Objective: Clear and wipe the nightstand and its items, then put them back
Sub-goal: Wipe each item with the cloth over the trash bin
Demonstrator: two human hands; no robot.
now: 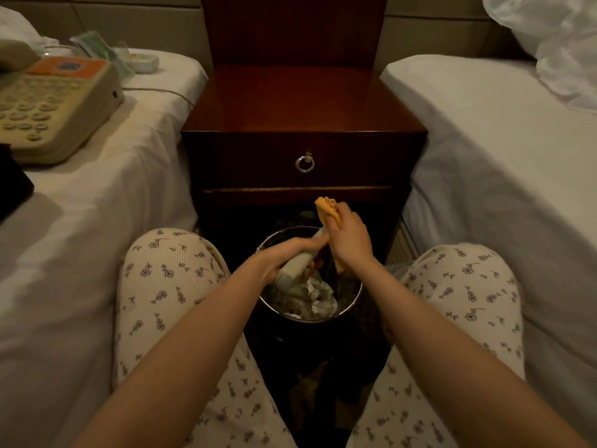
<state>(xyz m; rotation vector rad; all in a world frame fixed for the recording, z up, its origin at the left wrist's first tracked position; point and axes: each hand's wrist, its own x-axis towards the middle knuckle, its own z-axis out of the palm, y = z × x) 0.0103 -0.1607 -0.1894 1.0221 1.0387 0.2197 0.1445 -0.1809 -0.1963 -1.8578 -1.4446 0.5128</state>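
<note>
The dark wooden nightstand [300, 105] stands between two beds, its top bare. Below its drawer, over a waste bin [350, 302], my left hand [284, 257] grips a pale, long tube-shaped item [298, 261]. My right hand [350, 237] holds an orange cloth [328, 210] bunched against the item's upper end. On the left bed lie a beige telephone [48, 108], a green packet [97, 48] and a small white dish [142, 61].
The metal bin holds crumpled paper [315, 297]. A ring pull [304, 163] hangs on the drawer front. A white pillow [555, 43] lies on the right bed. A dark object [13, 185] sits at the left edge. My knees flank the bin.
</note>
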